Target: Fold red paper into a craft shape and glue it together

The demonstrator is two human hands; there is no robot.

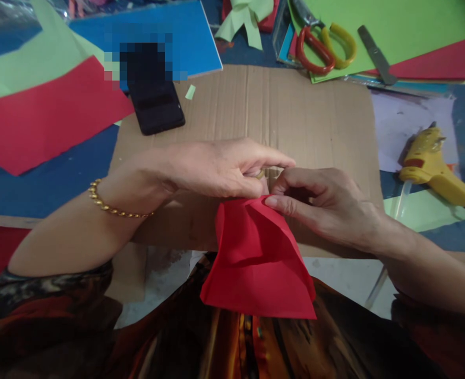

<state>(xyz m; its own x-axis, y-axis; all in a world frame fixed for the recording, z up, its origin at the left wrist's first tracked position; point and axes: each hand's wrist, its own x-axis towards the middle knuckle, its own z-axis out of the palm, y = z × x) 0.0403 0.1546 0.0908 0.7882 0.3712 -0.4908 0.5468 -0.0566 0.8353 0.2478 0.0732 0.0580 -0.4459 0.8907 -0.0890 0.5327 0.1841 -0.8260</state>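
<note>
A folded piece of red paper point(264, 263), shaped like an open pouch with a wide lower end, hangs over the near edge of the cardboard sheet point(319, 121). My left hand point(220, 166) pinches its top edge, the thumb bent against the paper and the index finger stretched to the right; the other fingers are mostly hidden. Close beside it, my right hand point(323, 202) grips the same top edge between thumb and fingertips. A gold bracelet point(114, 208) circles my left wrist.
A black phone point(157, 108) and a small green scrap point(190, 92) lie at the back left. Scissors point(327, 50) and a flat metal blade point(376, 55) rest on coloured sheets. To the right sits a yellow glue gun point(425, 163). Red paper point(54, 116) lies at left.
</note>
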